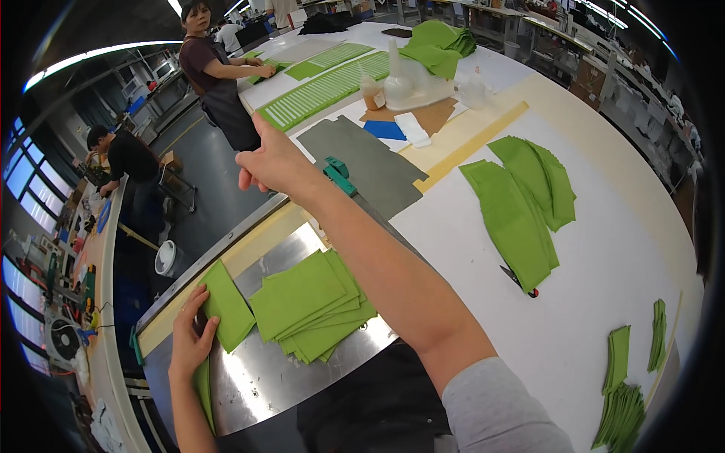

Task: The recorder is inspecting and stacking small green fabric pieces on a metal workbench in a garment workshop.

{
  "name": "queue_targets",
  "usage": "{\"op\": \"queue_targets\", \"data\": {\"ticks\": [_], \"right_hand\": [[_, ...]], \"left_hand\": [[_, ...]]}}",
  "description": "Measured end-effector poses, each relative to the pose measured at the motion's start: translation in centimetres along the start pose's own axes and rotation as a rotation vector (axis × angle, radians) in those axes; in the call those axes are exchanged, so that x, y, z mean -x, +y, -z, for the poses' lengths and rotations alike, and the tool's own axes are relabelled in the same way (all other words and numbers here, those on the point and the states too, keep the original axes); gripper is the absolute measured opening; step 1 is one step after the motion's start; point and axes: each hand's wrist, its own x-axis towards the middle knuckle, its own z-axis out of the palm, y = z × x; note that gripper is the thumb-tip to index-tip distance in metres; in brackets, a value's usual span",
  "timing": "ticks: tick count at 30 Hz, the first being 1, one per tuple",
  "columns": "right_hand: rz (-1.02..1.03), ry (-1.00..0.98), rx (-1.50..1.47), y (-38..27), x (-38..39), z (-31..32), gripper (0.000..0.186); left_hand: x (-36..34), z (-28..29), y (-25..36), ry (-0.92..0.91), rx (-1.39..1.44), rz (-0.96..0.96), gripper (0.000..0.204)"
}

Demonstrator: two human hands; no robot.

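My left hand [190, 336] grips the left edge of a green fabric piece [228, 308], thumb and fingers curved round it. The piece lies over a shiny metal plate [249, 385]. Right beside it is a loose, fanned stack of green fabric pieces [310, 302]. Another green strip [204, 392] shows partly behind my left forearm. My right arm reaches across the table, and my right hand [278, 160] is raised, holding nothing I can see. One finger points out while the others bend. A green-handled tool [340, 177] lies past my right wrist, on a grey sheet [370, 162].
Larger green cut pieces [513, 208] lie to the right, with a dark-bladed tool [519, 281] under their near edge. Green bundles [623, 411] sit at the lower right. Bottles [372, 92] stand further back. A co-worker [215, 75] stands at the table's far left.
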Motion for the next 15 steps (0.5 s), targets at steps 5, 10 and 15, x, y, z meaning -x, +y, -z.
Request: {"op": "queue_targets", "data": {"ticks": [5,10,15], "right_hand": [[-0.013,-0.010,0.002,-0.2,0.1,0.8,0.090],[0.001,0.013,0.058,-0.2,0.0,0.5,0.092],[0.157,-0.004,0.388,2.1,1.4,-3.2,0.063]], "left_hand": [[-0.1,-0.3,0.2,-0.001,0.023,0.020,0.049],[0.0,0.1,0.6,-0.004,0.016,0.035,0.048],[0.1,0.0,0.3,0.004,0.034,0.036,0.049]]}}
